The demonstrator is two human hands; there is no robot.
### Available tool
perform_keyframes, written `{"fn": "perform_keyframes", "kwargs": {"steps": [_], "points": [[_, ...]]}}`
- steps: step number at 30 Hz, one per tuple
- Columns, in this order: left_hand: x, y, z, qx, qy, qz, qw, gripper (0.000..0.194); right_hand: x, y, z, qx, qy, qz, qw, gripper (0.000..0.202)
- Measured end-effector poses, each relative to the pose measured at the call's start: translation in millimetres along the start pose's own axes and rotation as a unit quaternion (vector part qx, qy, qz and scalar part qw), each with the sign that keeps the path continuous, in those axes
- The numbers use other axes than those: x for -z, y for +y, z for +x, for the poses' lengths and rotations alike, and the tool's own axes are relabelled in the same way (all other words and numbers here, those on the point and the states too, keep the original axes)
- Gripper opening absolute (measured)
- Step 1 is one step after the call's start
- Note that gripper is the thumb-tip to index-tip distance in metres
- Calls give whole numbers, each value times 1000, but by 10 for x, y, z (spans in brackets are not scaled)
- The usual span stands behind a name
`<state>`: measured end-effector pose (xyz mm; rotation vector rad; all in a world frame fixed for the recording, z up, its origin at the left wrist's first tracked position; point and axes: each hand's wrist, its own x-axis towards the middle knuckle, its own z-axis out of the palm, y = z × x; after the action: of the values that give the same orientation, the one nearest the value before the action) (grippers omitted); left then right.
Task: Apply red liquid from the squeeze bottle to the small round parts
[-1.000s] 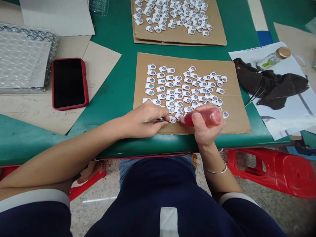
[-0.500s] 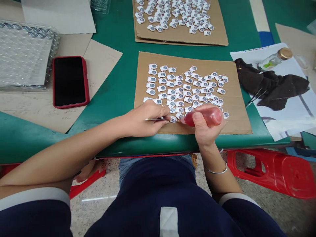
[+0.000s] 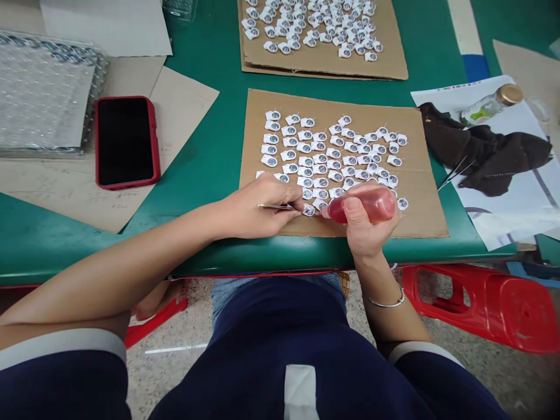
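My left hand (image 3: 265, 207) is closed around slim metal tweezers (image 3: 275, 206), fingertips beside a small white piece with a round dark print (image 3: 308, 209). My right hand (image 3: 371, 233) wraps round a soft bottle of red-pink liquid (image 3: 363, 205), tilted so its nozzle points left, close to that same piece. Whether the nozzle touches it I cannot tell. Both hands rest low over a cardboard sheet (image 3: 406, 216) that bears loose rows of such white printed pieces; some are hidden beneath my hands.
Farther back lies another cardboard sheet (image 3: 306, 67) covered with similar pieces. A phone in a red case (image 3: 126, 143) and bubble-wrapped sheets (image 3: 44, 99) are at left. At right are a brown cloth (image 3: 485, 151), another pair of tweezers (image 3: 455, 174) and a glass jar (image 3: 492, 105). Below stands a red stool (image 3: 494, 303).
The view has shifted slightly, so everything on the table sits a few pixels over. Both hands keep nearly the same pose beside the same piece.
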<state>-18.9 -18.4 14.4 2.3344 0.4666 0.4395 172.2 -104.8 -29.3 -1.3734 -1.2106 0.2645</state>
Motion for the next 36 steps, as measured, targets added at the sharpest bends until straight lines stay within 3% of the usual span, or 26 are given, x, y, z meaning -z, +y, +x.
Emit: {"fn": "perform_keyframes", "kwargs": {"steps": [4, 24, 36], "points": [[4, 3, 5, 14, 0, 1, 1000, 13, 1, -19, 5, -12, -5, 1, 1000, 18], [6, -5, 33, 32, 3, -23, 999, 10, -43, -117, 32, 63, -32, 46, 996, 16], [-1, -24, 27, 32, 8, -25, 999, 10, -37, -96, 15, 39, -35, 58, 997, 18]]}}
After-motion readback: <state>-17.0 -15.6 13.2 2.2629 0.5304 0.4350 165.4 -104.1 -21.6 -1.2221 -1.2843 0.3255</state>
